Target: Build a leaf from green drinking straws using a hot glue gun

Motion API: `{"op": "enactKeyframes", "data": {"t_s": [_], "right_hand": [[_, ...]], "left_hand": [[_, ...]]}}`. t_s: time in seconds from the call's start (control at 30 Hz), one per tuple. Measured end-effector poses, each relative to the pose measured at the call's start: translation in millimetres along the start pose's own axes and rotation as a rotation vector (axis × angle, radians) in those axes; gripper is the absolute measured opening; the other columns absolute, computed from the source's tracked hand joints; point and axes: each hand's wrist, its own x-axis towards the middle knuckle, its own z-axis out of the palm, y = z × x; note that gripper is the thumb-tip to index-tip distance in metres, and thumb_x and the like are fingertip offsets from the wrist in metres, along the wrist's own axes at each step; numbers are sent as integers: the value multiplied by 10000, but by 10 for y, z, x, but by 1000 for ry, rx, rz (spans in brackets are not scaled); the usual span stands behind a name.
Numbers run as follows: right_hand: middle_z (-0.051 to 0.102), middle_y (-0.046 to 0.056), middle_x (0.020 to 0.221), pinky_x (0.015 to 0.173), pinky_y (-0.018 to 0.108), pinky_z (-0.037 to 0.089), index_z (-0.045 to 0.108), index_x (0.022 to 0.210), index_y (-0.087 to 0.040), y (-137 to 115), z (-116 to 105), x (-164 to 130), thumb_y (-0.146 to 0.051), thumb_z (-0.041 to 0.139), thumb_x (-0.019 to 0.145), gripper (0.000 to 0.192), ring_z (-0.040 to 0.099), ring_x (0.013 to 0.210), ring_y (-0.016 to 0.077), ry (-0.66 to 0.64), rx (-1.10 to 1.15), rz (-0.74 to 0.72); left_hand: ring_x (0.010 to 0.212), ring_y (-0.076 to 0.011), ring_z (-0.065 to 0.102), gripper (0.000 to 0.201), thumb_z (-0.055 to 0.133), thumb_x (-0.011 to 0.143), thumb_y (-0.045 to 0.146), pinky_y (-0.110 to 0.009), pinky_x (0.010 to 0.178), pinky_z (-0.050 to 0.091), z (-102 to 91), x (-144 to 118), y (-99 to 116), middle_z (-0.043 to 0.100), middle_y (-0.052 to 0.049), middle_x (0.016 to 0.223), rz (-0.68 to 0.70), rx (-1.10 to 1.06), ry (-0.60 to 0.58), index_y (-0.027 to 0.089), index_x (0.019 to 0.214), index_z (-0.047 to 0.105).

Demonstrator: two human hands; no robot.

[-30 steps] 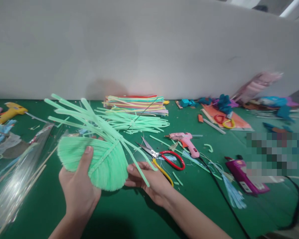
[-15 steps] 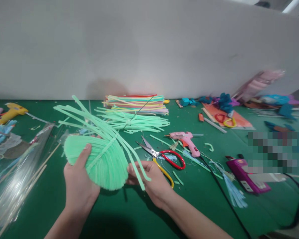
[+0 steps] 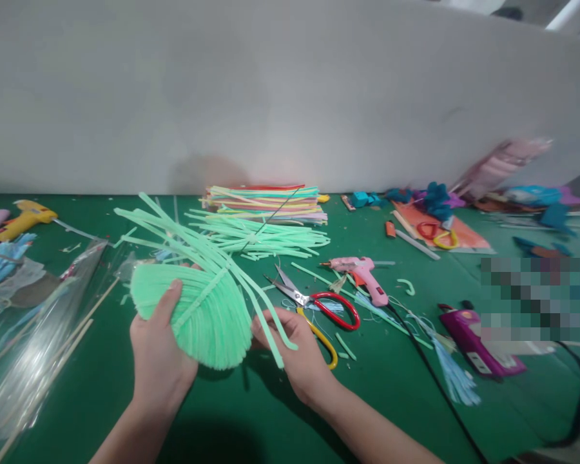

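Note:
A mint-green leaf of fuzzy pipe cleaners point(image 3: 212, 328), packed side by side along a central stem, is held over the table. My left hand point(image 3: 162, 348) is closed on its left part, thumb flat on top and the other fingers hidden beneath. From the upper part of the leaf, several long loose pipe cleaners point(image 3: 174, 232) stick out to the upper left. Two bent ends hang down in front of my right hand point(image 3: 294, 351). The fingertips of that hand are closed at the leaf's right edge, partly hidden there.
Open scissors point(image 3: 302, 299) lie right of the leaf, beside a pink glue gun point(image 3: 362, 274). Green pipe cleaners point(image 3: 290, 238) and a multicoloured bundle point(image 3: 265, 201) lie behind. A yellow glue gun point(image 3: 24, 219) and clear plastic wrap point(image 3: 43, 348) are at left, a purple box point(image 3: 481, 341) at right.
Both hands and the leaf have shifted slightly to the right. The loose pipe cleaners at the top sit a little lower. My grip looks the same.

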Motion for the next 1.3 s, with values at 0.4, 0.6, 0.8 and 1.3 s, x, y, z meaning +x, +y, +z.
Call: {"op": "enactKeyframes", "data": {"t_s": [0.4,0.6,0.8,1.3], "right_hand": [[598,7,651,682,305,525,679,735,-147,-41,89,-6,-573,779,675,442,578,606,134,65,190,215],[523,-30,624,697,279,503,627,639,-153,-72,102,-25,-489,865,591,415,526,600,107,46,134,164],[519,-30,587,669,255,480,624,600,-147,-28,77,-5,-509,844,622,424,500,593,103,127,85,92],[658,41,772,695,282,540,705,881,-150,-1,58,46,-589,726,752,457,631,737,154,3,36,78]], "left_hand": [[944,-225,730,265,697,801,214,-328,844,602,-18,58,49,771,-41,1020,-51,-20,4,195,1063,732],[924,-238,735,251,659,824,218,-336,819,613,9,48,24,779,-37,971,-86,-33,-1,195,1064,731],[937,-256,736,280,699,812,199,-376,868,600,-4,3,-76,771,-70,1010,-163,16,-96,175,1090,721],[861,-228,752,333,718,799,147,-382,890,588,-63,106,-27,771,-92,1003,-117,38,-98,162,1132,701]]}}
